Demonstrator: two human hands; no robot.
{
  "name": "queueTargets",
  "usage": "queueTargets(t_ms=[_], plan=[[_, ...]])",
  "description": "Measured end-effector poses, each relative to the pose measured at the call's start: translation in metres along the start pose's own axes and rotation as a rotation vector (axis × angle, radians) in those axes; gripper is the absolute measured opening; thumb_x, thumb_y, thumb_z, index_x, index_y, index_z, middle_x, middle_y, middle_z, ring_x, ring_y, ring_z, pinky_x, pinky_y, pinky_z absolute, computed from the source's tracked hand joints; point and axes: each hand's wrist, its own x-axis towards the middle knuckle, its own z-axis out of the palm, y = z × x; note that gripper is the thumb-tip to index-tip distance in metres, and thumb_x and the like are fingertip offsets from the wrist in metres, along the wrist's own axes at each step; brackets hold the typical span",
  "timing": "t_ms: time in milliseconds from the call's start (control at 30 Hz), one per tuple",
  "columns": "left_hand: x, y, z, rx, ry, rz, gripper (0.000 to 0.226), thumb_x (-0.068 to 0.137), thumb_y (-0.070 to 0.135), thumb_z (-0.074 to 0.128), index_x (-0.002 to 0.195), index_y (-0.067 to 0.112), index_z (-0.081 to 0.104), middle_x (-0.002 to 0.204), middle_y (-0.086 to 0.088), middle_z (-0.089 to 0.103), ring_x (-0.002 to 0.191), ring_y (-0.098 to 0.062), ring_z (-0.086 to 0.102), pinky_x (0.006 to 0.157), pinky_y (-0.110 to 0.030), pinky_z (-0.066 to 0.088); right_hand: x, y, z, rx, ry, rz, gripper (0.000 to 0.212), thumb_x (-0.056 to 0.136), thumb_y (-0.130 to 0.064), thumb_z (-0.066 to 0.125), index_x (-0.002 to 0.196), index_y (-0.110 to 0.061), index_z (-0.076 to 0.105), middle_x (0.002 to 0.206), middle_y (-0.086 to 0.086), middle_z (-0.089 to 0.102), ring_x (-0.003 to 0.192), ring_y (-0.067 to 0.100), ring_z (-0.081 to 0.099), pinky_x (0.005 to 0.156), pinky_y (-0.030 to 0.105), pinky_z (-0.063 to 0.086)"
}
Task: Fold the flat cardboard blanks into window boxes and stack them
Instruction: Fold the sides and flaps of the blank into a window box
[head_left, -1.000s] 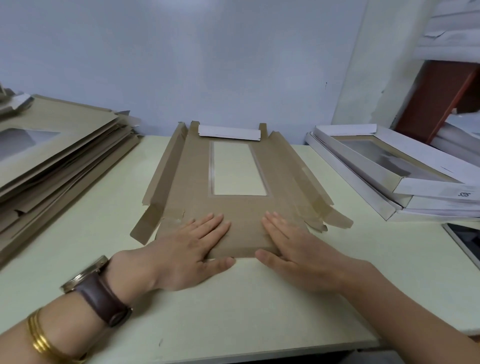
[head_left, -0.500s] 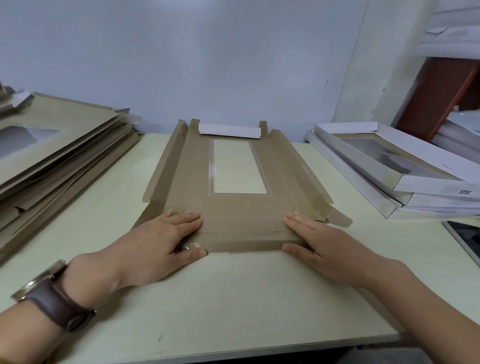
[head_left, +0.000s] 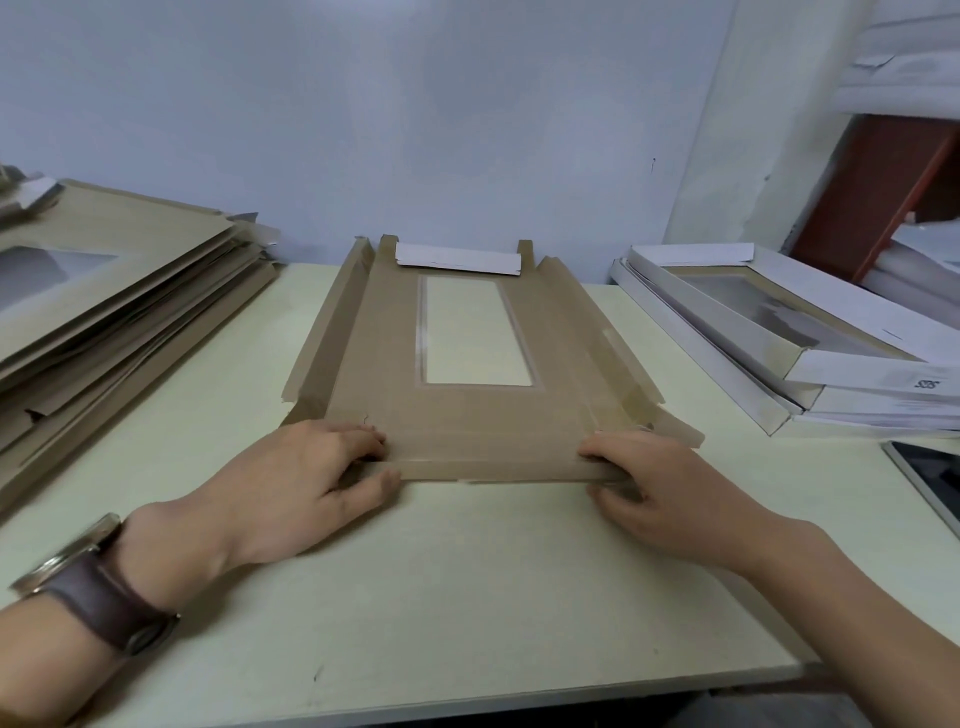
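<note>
Left hand (head_left: 311, 480) and right hand (head_left: 662, 486) have slid apart, now pinching the ends of the near flap (head_left: 488, 464) on the blank (head_left: 467, 410); crease looks set, sides next.

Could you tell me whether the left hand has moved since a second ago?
Yes. The left hand has slid leftward along the near edge of the blank, from below the window out to the left corner.

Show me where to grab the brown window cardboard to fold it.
Grab the near flap of the cardboard at both ends, coming from your side of the table. That strip runs straight across, already creased, with its edge facing you; the left hand and right hand pinch it there.
</note>
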Motion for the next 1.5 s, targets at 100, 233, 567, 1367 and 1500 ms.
queueTargets(t_ms=[100, 233, 567, 1367, 1500], plan=[[0.001, 0.0, -0.001, 0.042, -0.016, -0.006, 0.053, 0.079, 0.065, 0.032, 0.103, 0.028, 0.061, 0.11, 0.013, 0.061, 0.1, -0.008, 0.057, 0.087, -0.032, 0.047, 0.004, -0.001, 0.002, -0.084, 0.031, 0.006, 0.013, 0.096, -0.021, 0.05, 0.091, -0.013, 0.059, 0.081, -0.005, 0.055, 0.079, 0.014, 0.046, 0.073, 0.028, 0.037], [0.011, 0.001, -0.001, -0.014, 0.041, -0.05, 0.045, 0.093, 0.056, 0.036, 0.091, 0.021, 0.064, 0.087, 0.01, 0.061, 0.083, -0.01, 0.057, 0.078, -0.031, 0.046, 0.013, -0.007, -0.002, -0.131, 0.061, 0.05, 0.024, 0.101, -0.027, 0.044, 0.096, -0.01, 0.062, 0.087, 0.001, 0.062, 0.086, 0.02, 0.053, 0.078, 0.036, 0.041], [0.033, 0.003, 0.004, -0.113, 0.17, -0.183, 0.005, 0.096, 0.025, 0.047, 0.098, 0.021, 0.048, 0.08, 0.006, 0.059, 0.078, -0.018, 0.054, 0.069, -0.035, 0.045, 0.043, -0.014, -0.01, -0.313, 0.047, 0.194, 0.021, 0.098, -0.036, 0.042, 0.098, -0.018, 0.054, 0.092, -0.002, 0.062, 0.093, 0.02, 0.04, 0.078, 0.034, 0.03], [0.049, 0.041, 0.041, 0.043, -0.182, 0.095, 0.062, 0.102, 0.045, 0.017, 0.152, 0.024, -0.014, 0.16, 0.011, -0.013, 0.146, -0.002, -0.014, 0.114, -0.015, -0.012, 0.064, -0.069, 0.05, 0.133, -0.241, 0.103, 0.076, 0.098, -0.058, 0.017, 0.155, -0.01, 0.0, 0.163, 0.001, -0.001, 0.148, 0.009, -0.007, 0.12, 0.026, -0.004], [0.047, 0.04, 0.04, 0.113, -0.266, 0.015, 0.067, 0.1, 0.052, 0.012, 0.152, 0.018, -0.014, 0.159, 0.005, -0.019, 0.144, -0.004, -0.019, 0.115, -0.02, -0.014, 0.057, -0.055, 0.048, 0.036, -0.292, 0.104, 0.079, 0.096, -0.063, 0.014, 0.154, -0.013, -0.003, 0.162, -0.001, -0.008, 0.147, 0.005, -0.013, 0.118, 0.024, -0.009]])
